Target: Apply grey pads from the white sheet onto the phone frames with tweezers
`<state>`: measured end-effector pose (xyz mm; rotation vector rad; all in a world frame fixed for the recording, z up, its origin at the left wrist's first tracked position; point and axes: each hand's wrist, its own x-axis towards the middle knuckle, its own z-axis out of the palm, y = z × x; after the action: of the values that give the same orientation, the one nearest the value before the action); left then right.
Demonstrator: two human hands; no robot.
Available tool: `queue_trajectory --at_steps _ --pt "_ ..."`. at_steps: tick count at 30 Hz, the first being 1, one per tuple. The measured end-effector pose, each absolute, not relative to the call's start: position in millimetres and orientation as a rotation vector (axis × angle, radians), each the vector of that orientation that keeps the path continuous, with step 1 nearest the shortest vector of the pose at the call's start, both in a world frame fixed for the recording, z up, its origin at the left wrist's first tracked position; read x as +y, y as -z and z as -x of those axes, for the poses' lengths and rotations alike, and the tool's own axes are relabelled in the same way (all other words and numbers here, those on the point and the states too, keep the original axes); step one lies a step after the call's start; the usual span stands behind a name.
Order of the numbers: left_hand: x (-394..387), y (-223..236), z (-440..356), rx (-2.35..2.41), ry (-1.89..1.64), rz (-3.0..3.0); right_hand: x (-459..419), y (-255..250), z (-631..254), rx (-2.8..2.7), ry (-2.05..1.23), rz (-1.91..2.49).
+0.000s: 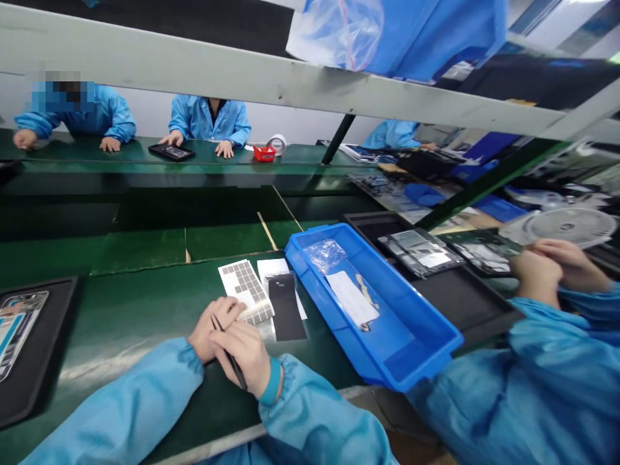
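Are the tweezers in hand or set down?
In hand: the right hand grips the black tweezers, which pass under its fingers.

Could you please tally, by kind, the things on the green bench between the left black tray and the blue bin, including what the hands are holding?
Black tweezers: 1
Sheet of grey pads: 1
Black sheet: 1
White paper sheet: 1
Total: 4
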<state>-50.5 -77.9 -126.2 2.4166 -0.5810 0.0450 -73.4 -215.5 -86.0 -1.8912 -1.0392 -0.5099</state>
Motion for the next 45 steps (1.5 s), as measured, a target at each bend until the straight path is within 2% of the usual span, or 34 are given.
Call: queue_trajectory --at_steps 2,7,13,23,29,45 --pt "-53.2 123.9 46.8 -0.494 -0.140 -2.328 -209.0 93.0 63.3 -0.931 0.470 1.882" --pt "-14.1 131.8 53.6 0.099 -0.266 -2.027 -175.2 104.7 44.0 -0.667 0.288 1.786" --pt "-18.4 138.8 49.6 0.253 -0.342 -1.531 -140.9 120.6 40.8 -0.717 0.250 1.734" --pt "-8.9 123.7 26.1 0.333 0.030 -0.635 -140.3 132.5 32.9 -1.116 0.218 1.853" --pt "-5.8 121.1 29.9 0.304 0.233 -0.503 -141.8 136.7 31.9 -1.050 0.251 1.899" --pt "-3.1 113.1 31.4 0.346 0.290 -0.445 -147.4 136.4 26.8 -1.067 0.199 1.905"
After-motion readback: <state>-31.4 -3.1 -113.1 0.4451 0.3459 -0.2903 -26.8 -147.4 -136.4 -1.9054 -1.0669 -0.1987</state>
